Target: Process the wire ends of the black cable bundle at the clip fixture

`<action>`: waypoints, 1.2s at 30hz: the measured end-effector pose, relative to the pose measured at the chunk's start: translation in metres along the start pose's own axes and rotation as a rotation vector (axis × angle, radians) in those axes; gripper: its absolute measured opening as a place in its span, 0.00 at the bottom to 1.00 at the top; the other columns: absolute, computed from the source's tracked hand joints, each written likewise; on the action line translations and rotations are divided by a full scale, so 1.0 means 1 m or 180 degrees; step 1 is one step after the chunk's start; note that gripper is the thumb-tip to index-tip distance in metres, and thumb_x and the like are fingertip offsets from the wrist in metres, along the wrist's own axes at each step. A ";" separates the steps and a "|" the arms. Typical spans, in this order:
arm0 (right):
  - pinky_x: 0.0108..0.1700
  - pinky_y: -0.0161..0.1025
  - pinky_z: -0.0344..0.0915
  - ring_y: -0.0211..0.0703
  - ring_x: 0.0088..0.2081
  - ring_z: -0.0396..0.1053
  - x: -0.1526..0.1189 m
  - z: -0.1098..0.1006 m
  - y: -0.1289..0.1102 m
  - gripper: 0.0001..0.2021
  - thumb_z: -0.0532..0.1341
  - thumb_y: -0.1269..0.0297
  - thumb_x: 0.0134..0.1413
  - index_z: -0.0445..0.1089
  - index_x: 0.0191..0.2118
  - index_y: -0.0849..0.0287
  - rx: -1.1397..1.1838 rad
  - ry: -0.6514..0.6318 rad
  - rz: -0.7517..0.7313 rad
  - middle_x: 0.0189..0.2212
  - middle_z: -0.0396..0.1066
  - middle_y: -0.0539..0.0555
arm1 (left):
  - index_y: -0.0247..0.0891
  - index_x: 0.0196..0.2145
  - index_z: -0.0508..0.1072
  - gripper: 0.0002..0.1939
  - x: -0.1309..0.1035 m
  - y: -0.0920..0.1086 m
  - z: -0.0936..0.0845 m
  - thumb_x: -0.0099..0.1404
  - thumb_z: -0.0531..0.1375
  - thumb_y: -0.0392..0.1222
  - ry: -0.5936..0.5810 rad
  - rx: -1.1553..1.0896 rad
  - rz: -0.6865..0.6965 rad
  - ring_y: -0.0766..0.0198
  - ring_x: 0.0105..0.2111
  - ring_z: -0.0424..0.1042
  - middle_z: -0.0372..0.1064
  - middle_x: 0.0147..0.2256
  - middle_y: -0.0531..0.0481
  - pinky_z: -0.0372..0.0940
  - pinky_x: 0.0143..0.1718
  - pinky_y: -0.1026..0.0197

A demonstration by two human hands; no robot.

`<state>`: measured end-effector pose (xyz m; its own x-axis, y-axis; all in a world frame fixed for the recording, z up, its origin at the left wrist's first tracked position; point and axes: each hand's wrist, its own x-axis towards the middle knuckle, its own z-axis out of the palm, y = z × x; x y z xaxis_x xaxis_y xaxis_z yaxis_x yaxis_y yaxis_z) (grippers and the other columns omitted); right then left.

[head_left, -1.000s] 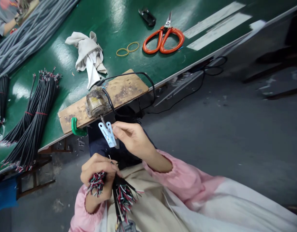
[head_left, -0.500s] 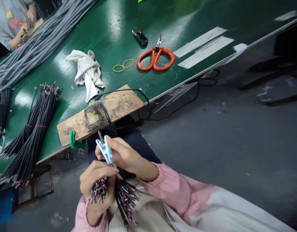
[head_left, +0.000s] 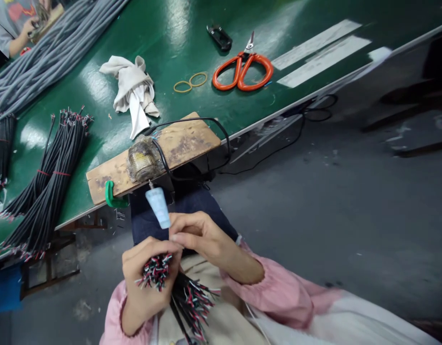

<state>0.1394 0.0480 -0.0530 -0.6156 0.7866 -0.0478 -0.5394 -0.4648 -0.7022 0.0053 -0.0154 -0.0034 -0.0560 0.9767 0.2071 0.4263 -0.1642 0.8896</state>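
My left hand (head_left: pixel 144 275) is wrapped round a bundle of thin black cables (head_left: pixel 188 294), whose stripped ends show red, white and black wires. Close to its thumb, my right hand (head_left: pixel 206 242) pinches with thumb and forefinger; what lies between these fingertips is hidden. Just above both hands is a light blue clip (head_left: pixel 158 207), its jaws closed toward the board and touched by neither hand as far as I can see. A small metal tip joins it to the front of a wooden board (head_left: pixel 188 139), which carries a lump of clear, yellowish glue or tape (head_left: pixel 142 160).
Orange-handled scissors (head_left: pixel 242 72), black snips (head_left: pixel 220 38), rubber bands (head_left: pixel 190 82) and a crumpled white cloth (head_left: pixel 133 91) lie on the green table (head_left: pixel 167 52). Black cable bundles (head_left: pixel 57 177) and long grey cables (head_left: pixel 59 57) lie left. A green clamp (head_left: pixel 115 195) grips the board. A co-worker's hand (head_left: pixel 29 28) shows top left.
My right hand has let go of the blue clip and moved down beside my left fingers. The clip has swung shut. The camera view has shifted slightly.
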 end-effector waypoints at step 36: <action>0.32 0.40 0.64 0.40 0.29 0.66 -0.005 0.000 -0.002 0.11 0.62 0.61 0.61 0.74 0.29 0.60 -0.2087 0.0533 -0.1159 0.26 0.73 0.54 | 0.37 0.25 0.79 0.09 -0.003 -0.015 -0.005 0.61 0.67 0.43 0.0303 -0.0375 -0.0549 0.68 0.14 0.68 0.70 0.16 0.54 0.64 0.17 0.67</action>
<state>0.1436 0.0455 -0.0513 -0.3411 0.9192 0.1967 -0.2082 0.1302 -0.9694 -0.0051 -0.0161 -0.0154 -0.2062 0.9752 0.0804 0.2949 -0.0164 0.9554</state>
